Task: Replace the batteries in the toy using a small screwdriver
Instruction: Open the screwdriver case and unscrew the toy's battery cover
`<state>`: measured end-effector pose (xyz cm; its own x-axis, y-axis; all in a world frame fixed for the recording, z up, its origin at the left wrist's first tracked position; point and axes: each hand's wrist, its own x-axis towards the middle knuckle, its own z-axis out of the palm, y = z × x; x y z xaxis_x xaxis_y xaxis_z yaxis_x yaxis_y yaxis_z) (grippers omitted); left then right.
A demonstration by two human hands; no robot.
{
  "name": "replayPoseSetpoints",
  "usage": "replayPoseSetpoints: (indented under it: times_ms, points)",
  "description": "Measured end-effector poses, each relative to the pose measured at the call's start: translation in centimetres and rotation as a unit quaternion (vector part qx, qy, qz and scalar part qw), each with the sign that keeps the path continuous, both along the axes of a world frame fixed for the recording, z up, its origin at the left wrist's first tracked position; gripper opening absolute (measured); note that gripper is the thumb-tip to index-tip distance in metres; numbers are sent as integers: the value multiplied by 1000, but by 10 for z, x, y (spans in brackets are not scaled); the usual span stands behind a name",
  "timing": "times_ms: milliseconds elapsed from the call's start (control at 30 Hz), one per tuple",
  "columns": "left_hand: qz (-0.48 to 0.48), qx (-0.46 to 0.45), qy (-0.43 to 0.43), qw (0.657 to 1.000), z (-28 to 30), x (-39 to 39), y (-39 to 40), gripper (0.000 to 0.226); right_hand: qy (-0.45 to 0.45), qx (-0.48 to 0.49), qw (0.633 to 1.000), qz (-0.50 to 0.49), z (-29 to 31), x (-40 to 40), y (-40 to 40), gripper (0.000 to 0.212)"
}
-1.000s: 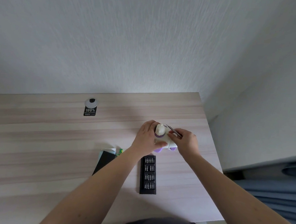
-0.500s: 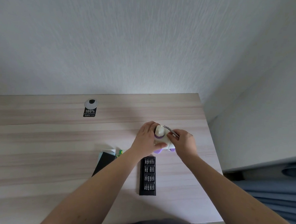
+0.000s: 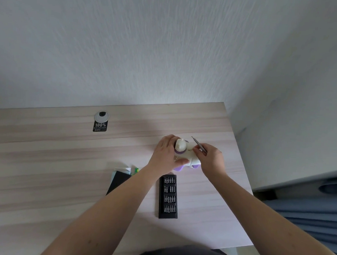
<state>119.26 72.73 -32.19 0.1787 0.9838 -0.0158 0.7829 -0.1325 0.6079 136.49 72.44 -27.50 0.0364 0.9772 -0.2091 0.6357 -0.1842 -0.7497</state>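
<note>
A pale wood-grain table (image 3: 45, 160) fills the lower view, its near edge cut off by the person's dark-clothed torso. A long black tray of small screwdriver bits (image 3: 168, 196) lies between the forearms. A flat black rectangular case (image 3: 119, 182) is partly hidden under the left forearm, with a small green object (image 3: 136, 171) just beyond it, too small to identify. The white and purple plastic toy (image 3: 183, 155) sits on the table toward the right edge, mostly covered by hands; its battery compartment cannot be made out. The left hand (image 3: 165, 156) curls around the toy's left side and grips it. The right hand (image 3: 211, 158) pinches a thin grey metal screwdriver (image 3: 199, 145), tilted, with its end against the toy hidden by the fingers.
</note>
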Motion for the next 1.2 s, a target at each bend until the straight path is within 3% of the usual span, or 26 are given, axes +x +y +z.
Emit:
replayPoseSetpoints:
  times_ms: [300, 500, 633, 1000, 1200]
  points:
    - [6, 26, -12, 1000, -2, 0, 3, 77, 75, 8, 997, -24, -7, 31, -36, 26]
    - [10, 19, 0, 1000, -8, -1, 5, 78, 115, -69, 986, -99, -45, 35, -78, 30]
    - [11, 35, -19, 999, -3, -1, 3, 73, 64, -117, 987, -84, -72, 28, -99, 15]
    - [9, 27, 0, 1000, -5, 1, 4, 82, -29, -166, 983, -68, -107, -14, -92, 17]
    - [11, 35, -3, 999, -8, -1, 3, 80, -31, -165, 983, -74, -113, -21, -93, 13]
